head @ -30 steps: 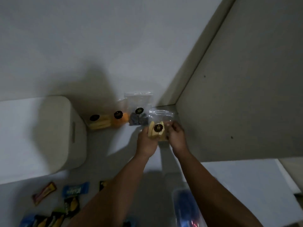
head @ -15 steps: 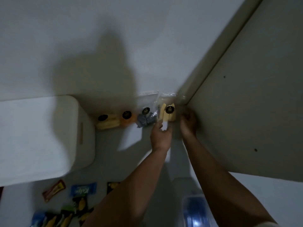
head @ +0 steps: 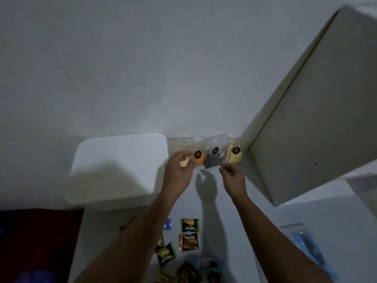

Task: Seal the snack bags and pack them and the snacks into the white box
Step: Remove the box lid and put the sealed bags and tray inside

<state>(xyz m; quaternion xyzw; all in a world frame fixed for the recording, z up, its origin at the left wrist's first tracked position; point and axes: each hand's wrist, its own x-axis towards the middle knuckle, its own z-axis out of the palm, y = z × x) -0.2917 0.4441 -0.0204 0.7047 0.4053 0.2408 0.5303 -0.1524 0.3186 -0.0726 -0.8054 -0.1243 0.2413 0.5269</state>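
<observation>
A pale white surface (head: 326, 221) is seen throughout. At the far edge, against the wall, three clear snack bags (head: 215, 158) with dark round stickers are lined up. A white box (head: 120, 168) is set at the far left. Small wrapped snacks (head: 188, 241) are scattered near, with blue packaging (head: 304, 244) at the near right.

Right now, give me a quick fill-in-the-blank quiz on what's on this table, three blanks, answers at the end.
1. Each clear snack bag along the wall carries a round ___ sticker.
2. The dark-filled clear bag sits between the orange-filled bag and the ___-filled bag.
3. The left hand pinches a pale snack piece, and the big white lidded box lies on its ___ side.

Answers: black; yellow; left
</observation>
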